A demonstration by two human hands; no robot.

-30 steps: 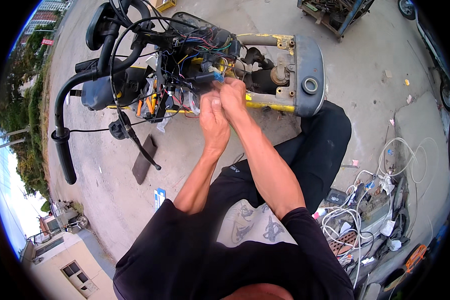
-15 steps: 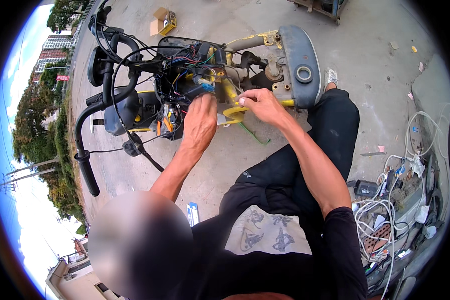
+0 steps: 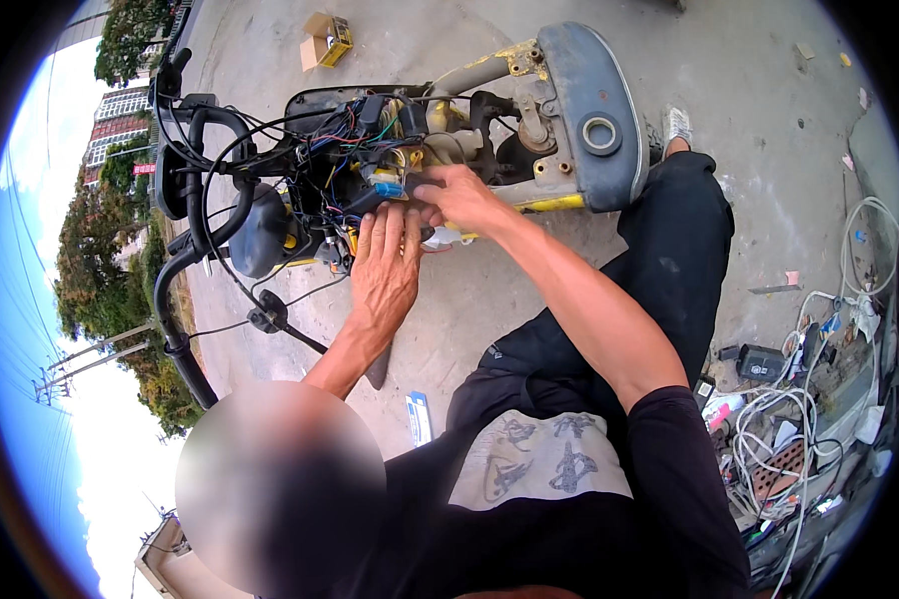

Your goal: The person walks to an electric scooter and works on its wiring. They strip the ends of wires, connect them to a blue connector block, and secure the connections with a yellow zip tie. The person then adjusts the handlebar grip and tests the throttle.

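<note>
A partly stripped scooter [image 3: 594,110] lies across the view, its wiring exposed. My left hand [image 3: 382,265] rests with fingers stretched out and slightly spread on dark parts [image 3: 365,200] below a tangle of coloured wires [image 3: 335,140]. Just to its right, my right hand [image 3: 454,200] has bent fingers beside a blue connector [image 3: 390,189]; whatever they grip is hidden. The yellow frame tube [image 3: 559,203] runs behind that hand. Orange-handled tools [image 3: 353,243], partly covered, sit left of my left fingertips.
Curved black handlebars [image 3: 170,309] and cables are on the left. An open cardboard box [image 3: 326,42] sits on the concrete ground [image 3: 749,180] beyond the scooter. Tangled white cables [image 3: 779,419] and scrap lie along the right. My legs [image 3: 669,240] are bent below the scooter.
My hands were together a second ago, then parted. Since then my right hand has moved left toward the blue connector, and my left fingers have spread slightly. The view has shifted.
</note>
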